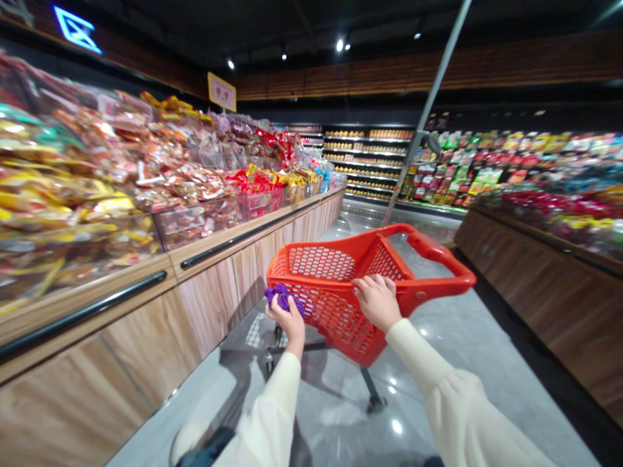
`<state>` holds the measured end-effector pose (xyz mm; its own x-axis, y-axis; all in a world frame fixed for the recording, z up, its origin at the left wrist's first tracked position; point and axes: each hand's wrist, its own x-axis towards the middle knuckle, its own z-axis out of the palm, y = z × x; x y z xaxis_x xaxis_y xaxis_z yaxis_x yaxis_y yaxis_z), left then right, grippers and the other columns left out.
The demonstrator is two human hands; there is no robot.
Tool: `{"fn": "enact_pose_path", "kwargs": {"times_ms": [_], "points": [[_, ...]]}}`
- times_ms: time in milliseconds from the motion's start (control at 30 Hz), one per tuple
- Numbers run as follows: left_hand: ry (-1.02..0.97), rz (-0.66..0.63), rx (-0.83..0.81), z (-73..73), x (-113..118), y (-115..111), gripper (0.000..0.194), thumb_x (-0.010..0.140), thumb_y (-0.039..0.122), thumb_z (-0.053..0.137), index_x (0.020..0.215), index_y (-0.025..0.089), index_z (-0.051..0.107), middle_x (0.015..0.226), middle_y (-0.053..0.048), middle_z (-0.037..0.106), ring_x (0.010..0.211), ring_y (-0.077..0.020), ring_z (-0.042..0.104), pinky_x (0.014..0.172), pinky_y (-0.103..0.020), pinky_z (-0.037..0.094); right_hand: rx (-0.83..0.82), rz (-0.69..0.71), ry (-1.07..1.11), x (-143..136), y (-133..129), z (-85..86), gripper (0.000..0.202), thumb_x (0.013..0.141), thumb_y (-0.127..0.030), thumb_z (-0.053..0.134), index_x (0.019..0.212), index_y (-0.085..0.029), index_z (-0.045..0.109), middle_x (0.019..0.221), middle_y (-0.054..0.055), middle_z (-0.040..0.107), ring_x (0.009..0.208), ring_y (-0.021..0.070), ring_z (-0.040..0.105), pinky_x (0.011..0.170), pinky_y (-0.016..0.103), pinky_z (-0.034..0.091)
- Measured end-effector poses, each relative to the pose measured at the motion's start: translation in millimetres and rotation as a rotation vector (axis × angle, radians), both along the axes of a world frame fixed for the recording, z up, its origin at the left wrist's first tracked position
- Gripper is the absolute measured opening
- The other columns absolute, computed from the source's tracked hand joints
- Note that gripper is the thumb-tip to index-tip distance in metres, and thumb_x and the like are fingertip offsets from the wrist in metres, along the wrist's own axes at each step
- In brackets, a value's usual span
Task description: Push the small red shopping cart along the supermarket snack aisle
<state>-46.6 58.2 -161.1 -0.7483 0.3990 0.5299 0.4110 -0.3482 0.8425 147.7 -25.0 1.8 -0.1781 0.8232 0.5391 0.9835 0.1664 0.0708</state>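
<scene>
Cream sleeves lead to both hands. Right hand (377, 299) grips the red basket cart (341, 285) rim; left hand (287, 318) closes on a purple cloth (283, 297) beside it. Cart looks light, stiff plastic; rim or handle (438, 250) suits holding. Snack shelves (146, 181) stand left of the hands.

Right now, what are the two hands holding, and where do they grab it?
The left hand clutches a bunched purple thing against the red cart's near rim. The right hand grips that same rim, further right.
</scene>
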Motion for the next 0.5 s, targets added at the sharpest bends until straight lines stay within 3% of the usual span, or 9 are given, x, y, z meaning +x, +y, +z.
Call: {"fn": "enact_pose_path", "kwargs": {"times_ms": [133,233,400,500], "points": [[0.069,-0.155,-0.002,-17.9,24.3,-12.5,0.037,0.091,0.037,0.055,0.122,0.017,0.051,0.133,-0.018,0.037,0.133,-0.0298,0.037,0.11,-0.051,0.034,-0.001,0.002,0.013,1.8,-1.5,0.2,0.025,0.098,-0.032,0.043,0.108,-0.027,0.066,0.103,0.002,0.07,0.104,0.0201,0.051,0.095,0.037,0.024],[0.113,-0.208,0.036,-21.3,18.8,-14.2,0.035,0.091,0.038,0.055,0.119,0.017,0.052,0.132,-0.017,0.038,0.13,-0.028,0.039,0.11,-0.05,0.035,-0.011,0.007,0.017,4.9,-3.4,0.4,0.026,0.097,-0.033,0.043,0.108,-0.027,0.066,0.103,0.002,0.07,0.104,0.0205,0.051,0.095,0.038,0.024],[0.026,-0.079,0.075,-1.3,17.5,-14.2,0.039,0.091,0.038,0.057,0.123,0.017,0.05,0.131,-0.017,0.039,0.132,-0.0278,0.037,0.112,-0.051,0.032,-0.019,0.019,0.015,5.5,-4.9,-0.1,0.025,0.096,-0.029,0.044,0.111,-0.028,0.065,0.105,0.002,0.07,0.106,0.0201,0.05,0.096,0.037,0.023],[0.164,-0.157,0.124,7.8,36.2,-21.1,0.035,0.091,0.034,0.057,0.121,0.017,0.053,0.134,-0.018,0.037,0.132,-0.0278,0.038,0.11,-0.05,0.035,-0.032,0.004,-0.014,5.2,-6.1,-0.1,0.026,0.095,-0.028,0.045,0.113,-0.028,0.064,0.108,0.003,0.069,0.108,0.0207,0.05,0.097,0.037,0.023]]}}
